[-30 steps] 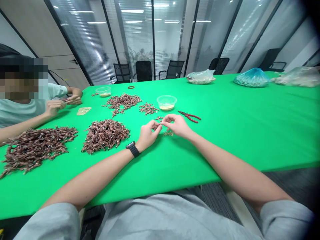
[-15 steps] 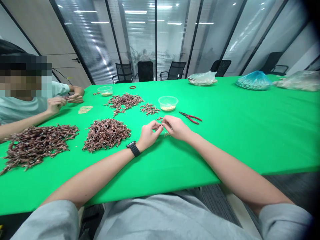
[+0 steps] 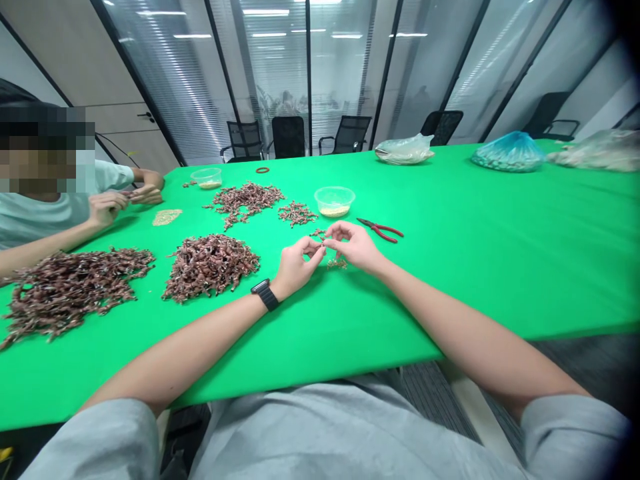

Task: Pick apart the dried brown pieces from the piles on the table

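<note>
My left hand (image 3: 297, 267), with a dark watch on its wrist, pinches a small reddish-brown piece (image 3: 323, 244) between thumb and forefinger. My right hand (image 3: 355, 247) meets it there, fingers curled and thumb close to the same piece; what its fingertips grip is too small to make out. Just below lies a little heap of thin golden bits (image 3: 337, 264) on the green cloth. Behind my hands are a small pile of brown pieces (image 3: 297, 213) and a clear plastic bowl (image 3: 335, 194) with pale yellow bits inside. Red-handled pliers (image 3: 383, 230) lie to the right.
Large piles of brown pieces (image 3: 213, 267) cover the left of the green table (image 3: 475, 267). A co-worker (image 3: 40, 207) sits at the left, hands together. Another bowl (image 3: 206, 178) and a brown ring (image 3: 263, 170) lie farther back. Filled bags (image 3: 509, 153) stand along the far edge.
My right hand's forefinger has lifted a little away from the thumb, uncovering more of the small piece and the golden bits. The view has tilted slightly downward.
</note>
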Available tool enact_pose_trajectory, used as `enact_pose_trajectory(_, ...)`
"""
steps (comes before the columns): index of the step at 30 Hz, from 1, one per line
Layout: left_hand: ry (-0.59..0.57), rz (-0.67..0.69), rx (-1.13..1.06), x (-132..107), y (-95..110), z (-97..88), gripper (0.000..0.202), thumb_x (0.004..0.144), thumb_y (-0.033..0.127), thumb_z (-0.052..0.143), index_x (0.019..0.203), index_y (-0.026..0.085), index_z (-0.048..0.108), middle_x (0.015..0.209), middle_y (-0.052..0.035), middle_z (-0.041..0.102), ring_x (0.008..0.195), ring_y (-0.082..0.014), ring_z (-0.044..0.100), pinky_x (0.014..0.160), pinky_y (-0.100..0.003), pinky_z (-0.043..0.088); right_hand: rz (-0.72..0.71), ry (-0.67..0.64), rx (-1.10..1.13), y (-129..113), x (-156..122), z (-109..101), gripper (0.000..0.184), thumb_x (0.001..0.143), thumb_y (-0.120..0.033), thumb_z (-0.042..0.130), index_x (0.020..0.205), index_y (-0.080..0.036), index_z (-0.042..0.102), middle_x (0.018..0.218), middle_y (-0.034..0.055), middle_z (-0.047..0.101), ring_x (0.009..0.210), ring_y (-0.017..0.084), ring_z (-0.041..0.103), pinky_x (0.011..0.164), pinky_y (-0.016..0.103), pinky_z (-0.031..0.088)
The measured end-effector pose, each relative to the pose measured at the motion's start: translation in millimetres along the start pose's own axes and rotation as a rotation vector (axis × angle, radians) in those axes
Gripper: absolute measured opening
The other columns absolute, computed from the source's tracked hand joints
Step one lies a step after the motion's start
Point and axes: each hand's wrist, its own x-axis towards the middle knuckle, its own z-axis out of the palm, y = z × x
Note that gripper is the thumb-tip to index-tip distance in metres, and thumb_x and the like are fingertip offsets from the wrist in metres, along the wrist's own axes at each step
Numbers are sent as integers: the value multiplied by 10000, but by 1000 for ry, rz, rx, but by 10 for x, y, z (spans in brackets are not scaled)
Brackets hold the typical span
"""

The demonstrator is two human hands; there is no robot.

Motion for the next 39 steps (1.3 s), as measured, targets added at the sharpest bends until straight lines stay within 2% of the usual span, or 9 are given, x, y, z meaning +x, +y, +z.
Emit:
enact_pose_trajectory(2,-1,-1,-1,-2,4,1,177,917,362,657,909,186,658,873,-40,777,802,-175,739,725,-273,545,-220,9,-207,8,26,-39,135,774,-301,748,826,-194,684,759,15,625,712,156,552,679,294,495)
enact_pose_trajectory(4,-8,2,-6,-4,6,3,180,917,364,656,909,184,655,868,-41,777,795,-173,738,724,-272,543,-341,-25,-352,15,42,-80,53,833,-244,679,824,-196,699,806,32,641,761,167,568,717,298,475)
enact_pose_trajectory(10,-23,11,-24,-8,-11,10,178,917,360,661,916,182,646,866,-37,779,788,-168,739,749,-273,539,-477,-90,-501,16,24,-133,127,875,-151,567,875,-187,689,882,54,662,778,173,585,703,292,442)
enact_pose_trajectory(13,-12,19,-19,-9,-17,9,192,915,372,663,913,181,646,878,-38,779,796,-166,740,729,-261,536,-400,-35,-479,-19,-2,-89,70,846,-195,634,786,-177,665,786,43,667,718,171,584,669,289,438)
enact_pose_trajectory(18,7,24,-10,-3,-8,9,179,923,356,654,896,180,636,842,-31,771,767,-160,734,721,-260,540,-170,39,-358,-89,-39,-2,166,813,-305,696,721,-167,681,705,42,701,664,174,611,646,289,462)
enact_pose_trajectory(24,31,17,19,8,-33,17,169,925,356,650,902,189,653,853,-31,761,772,-159,722,710,-261,539,-92,80,-393,-126,-54,41,132,804,-250,661,714,-164,706,696,45,708,635,164,616,608,283,485)
enact_pose_trajectory(30,27,18,4,2,-23,1,198,937,383,633,950,187,659,880,-47,768,802,-172,730,744,-282,552,217,-8,33,-69,-21,-15,242,756,-397,758,827,-174,697,742,41,679,617,142,602,478,238,521)
enact_pose_trajectory(35,-10,37,-14,-7,14,-16,187,932,375,640,940,189,647,863,-40,765,789,-172,731,742,-281,545,33,-57,37,-44,3,-61,356,735,-348,771,1053,-205,695,999,67,700,835,193,648,528,257,565)
enact_pose_trajectory(39,-5,34,-17,-8,38,-16,182,928,375,644,929,193,646,864,-38,768,786,-174,734,740,-284,550,-138,-17,-113,-36,8,-57,209,780,-288,721,967,-195,719,1040,76,704,901,207,644,598,274,552)
